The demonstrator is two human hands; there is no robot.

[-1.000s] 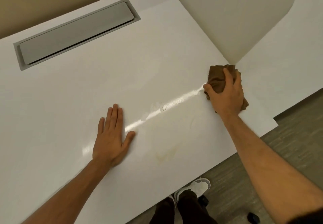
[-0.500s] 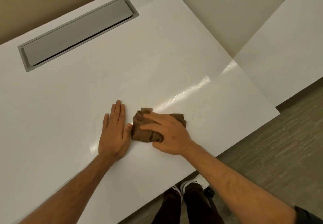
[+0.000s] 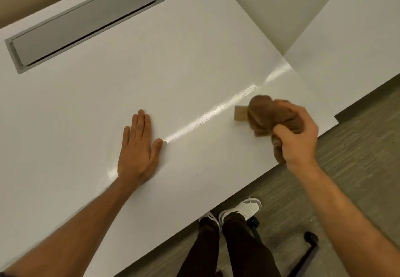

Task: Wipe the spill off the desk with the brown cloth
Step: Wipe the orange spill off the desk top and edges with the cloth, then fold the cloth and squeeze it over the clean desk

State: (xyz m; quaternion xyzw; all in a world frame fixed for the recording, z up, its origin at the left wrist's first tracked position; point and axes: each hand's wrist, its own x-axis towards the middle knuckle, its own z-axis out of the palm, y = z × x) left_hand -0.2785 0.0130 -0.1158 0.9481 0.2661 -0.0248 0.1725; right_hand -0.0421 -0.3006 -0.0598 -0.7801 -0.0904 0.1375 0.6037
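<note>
My right hand (image 3: 297, 138) grips the bunched brown cloth (image 3: 266, 117) near the right front corner of the white desk (image 3: 184, 60). The cloth looks lifted off the surface, and a small tan tag sticks out on its left side. My left hand (image 3: 138, 149) lies flat, palm down, on the desk's middle, fingers together and pointing away from me. A bright streak of glare runs across the desk between the two hands. I see no stain on the surface.
A grey recessed cable-tray lid (image 3: 84, 21) sits at the desk's back left. A second white desk (image 3: 357, 38) adjoins at the right. The front edge runs diagonally; below it are grey floor, my legs and white shoes (image 3: 240, 210), and a black chair base (image 3: 307, 253).
My right hand swept the cloth from the right corner to beside my left hand, then back right, now bunched and raised. The yellowish smear seen earlier no longer shows. The left hand stayed put.
</note>
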